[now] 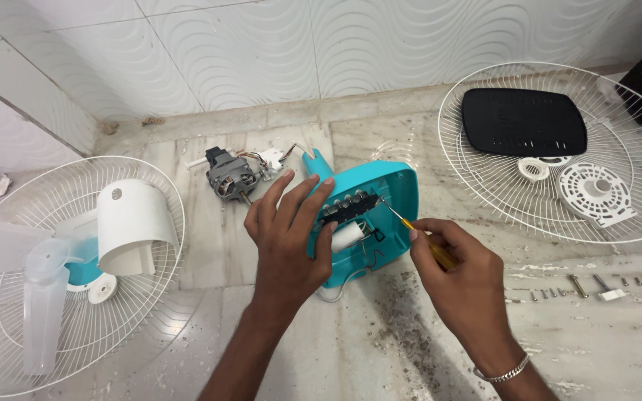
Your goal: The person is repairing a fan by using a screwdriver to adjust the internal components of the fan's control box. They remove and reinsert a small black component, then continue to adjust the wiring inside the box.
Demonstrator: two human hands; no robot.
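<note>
Pinching a yellow-handled screwdriver [429, 241] in my right hand [464, 278], I set its thin tip against the black switch block [348, 208] inside the turquoise plastic fan housing [380, 197], lying open on the marble floor [351, 341]. My left hand [289, 230] spreads over the housing's edge, pressing it steady; a firm hold should keep the tip seated. Around lie a motor [229, 180], wire grilles [637, 215] and loose screws [559, 292].

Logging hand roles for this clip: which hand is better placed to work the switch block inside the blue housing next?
Right. The right hand holds the screwdriver, its tip already at the switch block. The left hand is spread over the housing, steadying it, with no tool.
</note>
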